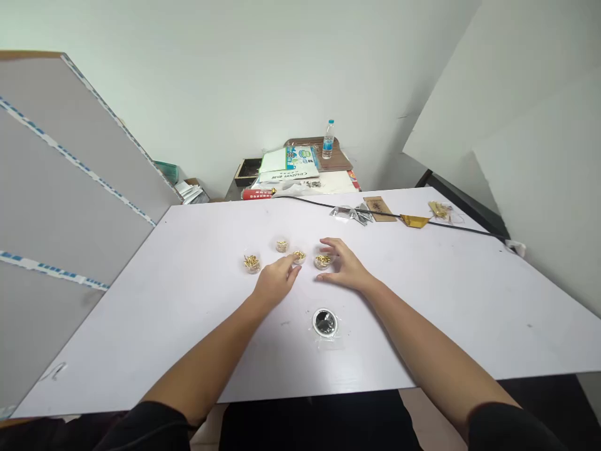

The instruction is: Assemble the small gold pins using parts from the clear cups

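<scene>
Right fingers (pixel 332 242) spread wide around, left fingers (pixel 287 260) narrowly parted at, clear cups (pixel 322 266) of slim golden pieces (pixel 251 261).

Contents by kind: four small clear cups (pixel 252 269) of gold-coloured pieces, centre of the frame; one round disc (pixel 325 322) with a pale rim and dark middle, lower centre; one brown card (pixel 382 210) and one gold-coloured strip (pixel 414 221), right of centre; one black cable (pixel 469 230), centre to right; one bottle (pixel 327 148) and one brown tray (pixel 339 165), upper centre. Loose pieces within the cups: too small to count.
</scene>
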The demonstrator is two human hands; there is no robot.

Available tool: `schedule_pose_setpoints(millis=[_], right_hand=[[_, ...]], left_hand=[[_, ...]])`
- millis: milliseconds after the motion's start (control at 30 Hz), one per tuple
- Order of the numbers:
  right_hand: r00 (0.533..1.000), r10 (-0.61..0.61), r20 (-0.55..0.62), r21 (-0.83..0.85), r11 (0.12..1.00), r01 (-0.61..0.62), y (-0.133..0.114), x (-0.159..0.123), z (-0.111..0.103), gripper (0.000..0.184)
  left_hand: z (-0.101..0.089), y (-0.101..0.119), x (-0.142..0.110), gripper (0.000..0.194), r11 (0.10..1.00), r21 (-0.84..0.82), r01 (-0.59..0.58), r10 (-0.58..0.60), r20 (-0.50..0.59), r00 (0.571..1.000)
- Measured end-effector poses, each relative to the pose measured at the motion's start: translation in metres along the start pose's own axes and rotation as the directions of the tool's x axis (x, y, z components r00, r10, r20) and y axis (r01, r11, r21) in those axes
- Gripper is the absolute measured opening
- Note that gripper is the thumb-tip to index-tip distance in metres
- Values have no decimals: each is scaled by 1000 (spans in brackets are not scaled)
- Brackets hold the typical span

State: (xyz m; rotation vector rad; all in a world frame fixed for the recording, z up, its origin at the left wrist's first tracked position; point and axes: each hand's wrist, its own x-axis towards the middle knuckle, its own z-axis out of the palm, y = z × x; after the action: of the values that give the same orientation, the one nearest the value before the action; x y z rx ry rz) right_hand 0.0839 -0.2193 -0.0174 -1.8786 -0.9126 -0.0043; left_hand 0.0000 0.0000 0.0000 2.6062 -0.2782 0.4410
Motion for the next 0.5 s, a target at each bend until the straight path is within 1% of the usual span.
schedule_pose_setpoints(millis=[67, 133, 233, 300, 367, 467, 500], right_hand=[[998, 52, 32, -18, 999, -52, 1, 0, 2, 78], [997, 71, 38, -21, 997, -70, 3, 1, 3, 70], [997, 60, 57, -29, 998, -58, 5, 1, 4, 74], [993, 49, 106, -61, 997, -43, 5, 0, 5, 78], [990, 25, 140, -55, 998, -18, 3, -2, 5, 76], [983, -12, 184, 16, 1000, 10, -3, -3, 4, 71], [981, -41, 191, 20, 999, 38, -5, -3, 4, 71]], left_hand=[[0, -2, -3, 27, 999, -11, -44, 44, -2, 999], [-2, -4, -7, 29, 995, -29, -97, 97, -6, 995], [-8, -6, -14, 32, 977, -60, -205, 205, -7, 979], [-10, -6, -16, 33, 962, -73, -264, 263, -23, 965], [-11, -3, -17, 35, 958, -58, -280, 276, -61, 959], [-13, 3, -16, 41, 967, 0, -257, 254, -156, 955], [-15, 5, -15, 39, 969, 4, -249, 246, -158, 956]])
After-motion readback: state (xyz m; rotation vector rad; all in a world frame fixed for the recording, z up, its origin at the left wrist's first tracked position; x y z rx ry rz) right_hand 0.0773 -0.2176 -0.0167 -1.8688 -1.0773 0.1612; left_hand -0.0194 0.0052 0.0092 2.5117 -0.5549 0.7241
